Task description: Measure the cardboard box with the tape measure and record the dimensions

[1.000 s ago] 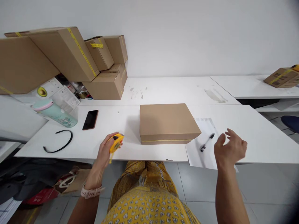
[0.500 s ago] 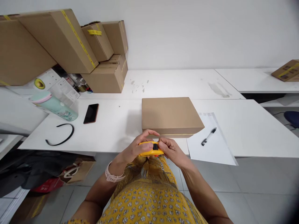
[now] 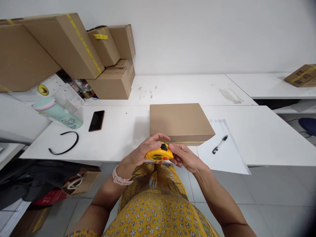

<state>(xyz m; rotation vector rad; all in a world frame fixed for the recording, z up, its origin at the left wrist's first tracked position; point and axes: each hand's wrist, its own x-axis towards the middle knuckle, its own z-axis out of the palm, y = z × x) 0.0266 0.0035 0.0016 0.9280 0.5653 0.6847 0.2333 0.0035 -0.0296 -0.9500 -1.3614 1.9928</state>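
Observation:
A yellow tape measure [image 3: 158, 154] with a black slide and a red button is between my two hands, over the table's front edge. My left hand [image 3: 143, 149] grips its left side, thumb on top and index finger stretched out above it. My right hand [image 3: 184, 156] pinches its right end, near the black slide. Any drawn-out tape is hidden by the fingers. Just beyond my hands lies a closed brown cardboard box [image 3: 179, 120]. At its right, a sheet of paper [image 3: 227, 156] bears a black-capped pen [image 3: 220, 144].
Stacked cardboard boxes [image 3: 108, 85] stand at the back left. On the table's left are a mint bottle [image 3: 59, 113], a phone [image 3: 96, 120] and a black headband [image 3: 74, 143]. Another taped box [image 3: 302, 76] sits far right, above a dark blue stool [image 3: 307, 125].
The tape measure has been raised slightly and tilted, so that its round face and red button now show more. Both hands stay on it.

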